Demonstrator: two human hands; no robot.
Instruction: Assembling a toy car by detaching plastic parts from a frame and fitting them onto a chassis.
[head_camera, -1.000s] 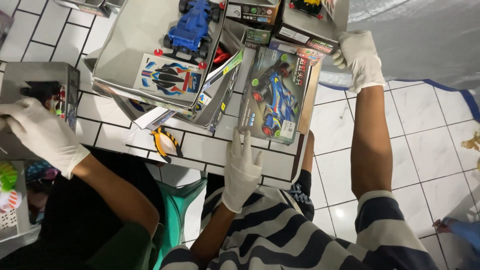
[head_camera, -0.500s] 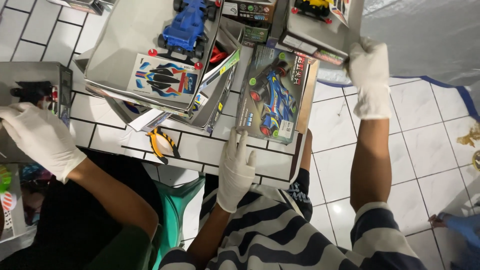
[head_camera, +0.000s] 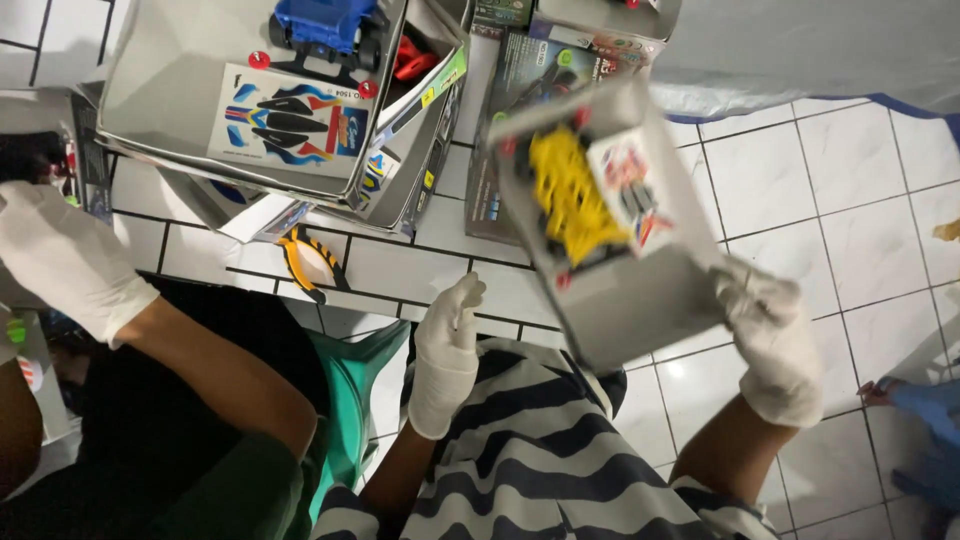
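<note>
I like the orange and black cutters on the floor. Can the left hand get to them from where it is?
Probably yes. The left hand is empty, resting on the striped shirt, and the orange and black cutters lie on the white tiles just beyond it. Nothing sits between them.

White gloves cover the left hand and right hand — striped shirt (navy-and-white) below.

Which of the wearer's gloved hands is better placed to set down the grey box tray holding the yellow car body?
Right. The right hand already grips the grey tray; the left hand rests empty beside it.
</note>
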